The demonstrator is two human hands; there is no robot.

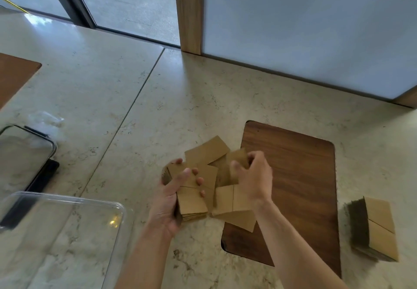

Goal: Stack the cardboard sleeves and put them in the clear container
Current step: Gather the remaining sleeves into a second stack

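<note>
Left hand [168, 195] gripping stacked cardboard sleeves [194, 200], right hand [252, 176] pinching a loose sleeve [237, 159] beside the wooden board's edge [300, 189].

Nothing readable here, honestly. The cardboard sleeves [194, 200] are plain brown with no print or logo showing, same for the stacked pile [379, 228] off to the right. The clear container [67, 200] has no label or sticker that I can make out, and the wooden board [304, 176] is just bare grain.
</note>
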